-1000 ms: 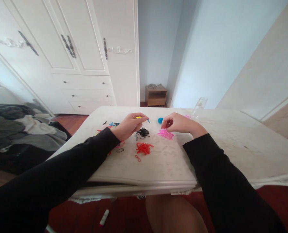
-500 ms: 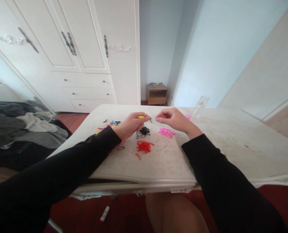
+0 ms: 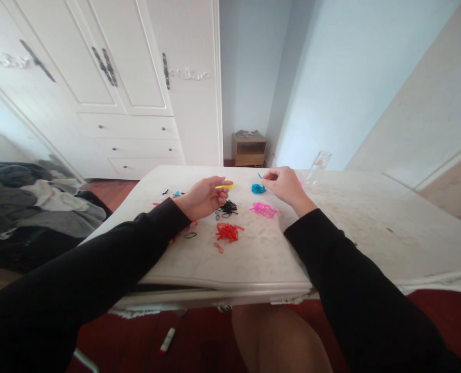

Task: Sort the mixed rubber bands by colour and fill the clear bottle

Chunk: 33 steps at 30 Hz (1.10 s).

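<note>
My right hand (image 3: 283, 185) pinches a small blue rubber band (image 3: 259, 176) just above and behind a pile of blue rubber bands (image 3: 258, 189). My left hand (image 3: 206, 198) hovers over the table with fingers loosely curled and apart, holding nothing that I can see. Yellow rubber bands (image 3: 226, 185) show beyond its fingertips, partly hidden. Beside that hand lies a black pile (image 3: 228, 208). Nearer to me is a red pile (image 3: 229, 232), with a pink pile (image 3: 264, 209) to the right. Mixed loose bands (image 3: 176, 195) are partly covered by my left hand and sleeve.
A clear glass bottle (image 3: 318, 168) stands at the back of the white table (image 3: 347, 223), with a bit of pink beside it. Behind are a white wardrobe (image 3: 137, 93) and a small wooden cabinet (image 3: 249, 150). Clothes (image 3: 40, 207) are heaped at left.
My hands have drawn apart. The blue band has passed from my left fingers to my right hand, which has moved slightly right and back. The blue pile is now uncovered; my left fingers have loosened.
</note>
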Tool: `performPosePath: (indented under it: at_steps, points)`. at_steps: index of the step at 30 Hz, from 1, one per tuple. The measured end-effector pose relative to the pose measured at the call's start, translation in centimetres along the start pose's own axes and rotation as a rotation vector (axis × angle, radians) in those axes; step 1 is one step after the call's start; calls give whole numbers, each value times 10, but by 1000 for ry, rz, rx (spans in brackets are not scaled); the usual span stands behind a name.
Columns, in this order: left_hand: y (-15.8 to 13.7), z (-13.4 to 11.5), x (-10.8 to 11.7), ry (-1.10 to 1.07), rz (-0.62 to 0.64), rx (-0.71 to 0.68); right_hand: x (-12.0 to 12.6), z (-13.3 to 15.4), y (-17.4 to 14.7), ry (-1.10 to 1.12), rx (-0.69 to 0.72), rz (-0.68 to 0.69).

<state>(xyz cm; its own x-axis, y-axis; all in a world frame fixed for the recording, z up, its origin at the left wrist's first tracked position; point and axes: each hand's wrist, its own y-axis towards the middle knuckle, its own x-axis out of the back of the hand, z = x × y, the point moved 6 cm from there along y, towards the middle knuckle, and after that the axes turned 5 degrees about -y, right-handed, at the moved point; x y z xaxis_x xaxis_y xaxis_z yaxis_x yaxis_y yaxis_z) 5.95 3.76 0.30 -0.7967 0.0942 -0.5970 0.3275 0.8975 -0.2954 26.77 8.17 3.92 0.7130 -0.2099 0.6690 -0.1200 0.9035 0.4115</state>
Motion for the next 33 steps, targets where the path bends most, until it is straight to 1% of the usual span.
performPosePath:
  at_steps: [2, 5, 7, 9, 11, 13, 14, 16, 18, 21, 26, 31, 33]
  points:
    - [0, -1, 2, -60, -31, 12, 0, -10, 2, -61, -28, -21]
    - [1, 0, 2, -85, -39, -1, -6, -18, 3, -120, -52, 4]
    - [1, 0, 2, -90, -26, -2, -8, -19, 2, -146, -59, 3]
    - [0, 1, 0, -93, -6, -1, -7, -12, 0, -142, -35, -38]
    - [0, 2, -1, -92, 29, -3, -5, 4, -4, -99, 58, -90]
    - [1, 3, -2, -74, 75, -12, -9, 29, -11, -32, 233, -96]
    - [2, 4, -3, -59, 106, -19, -13, 41, -15, -1, 330, -67]
    - [3, 5, -4, -18, 179, -42, -25, 61, -24, 33, 483, 34]
    - [5, 6, -6, 24, 245, -69, -38, 71, -30, 38, 567, 137]
    - [5, 7, -6, 62, 288, -101, -48, 72, -32, 37, 572, 205]
    - [4, 7, -8, 63, 287, -85, -45, 66, -28, 62, 503, 184]
    - [3, 7, -7, 66, 271, -72, -42, 68, -29, 82, 503, 191]
    - [3, 6, -6, 53, 257, -71, -40, 68, -29, 74, 496, 174]
